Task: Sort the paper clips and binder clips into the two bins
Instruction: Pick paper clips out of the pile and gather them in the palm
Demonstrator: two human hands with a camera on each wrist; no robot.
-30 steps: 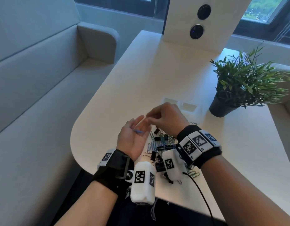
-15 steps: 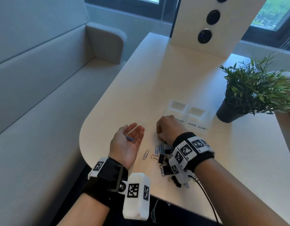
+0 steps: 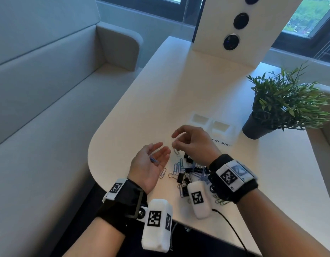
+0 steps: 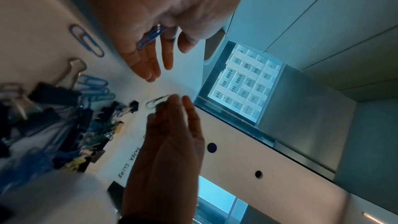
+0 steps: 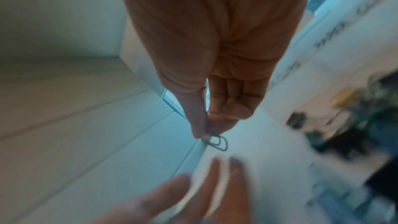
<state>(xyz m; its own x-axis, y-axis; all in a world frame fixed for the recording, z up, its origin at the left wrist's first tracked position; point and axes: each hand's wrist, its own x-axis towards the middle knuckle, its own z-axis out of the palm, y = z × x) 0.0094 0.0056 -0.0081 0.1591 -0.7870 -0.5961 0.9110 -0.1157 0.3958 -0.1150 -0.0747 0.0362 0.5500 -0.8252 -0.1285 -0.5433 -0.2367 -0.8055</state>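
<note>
My left hand [image 3: 157,154] lies palm up at the table's near edge, fingers relaxed, with blue paper clips [image 3: 154,161] resting in the palm [image 4: 150,37]. Just right of it my right hand [image 3: 176,144] pinches a silver paper clip [image 3: 176,152] between thumb and fingertip [image 5: 216,141], held a little above the table. A mixed pile of blue paper clips and black binder clips [image 3: 190,173] lies under my right wrist. Two small white bins [image 3: 201,118] [image 3: 220,126] stand side by side beyond the hands, with a "PAPER CLIPS" label [image 3: 220,142] in front of the right one.
A potted plant [image 3: 282,106] stands right of the bins. A white panel with round sockets [image 3: 240,26] rises at the table's far end. A grey sofa [image 3: 49,89] runs along the left. The table edge curves close to my left wrist.
My right hand has lifted off the pile with a silver paper clip and come toward the left palm. The left hand stays palm up with its blue clips.
</note>
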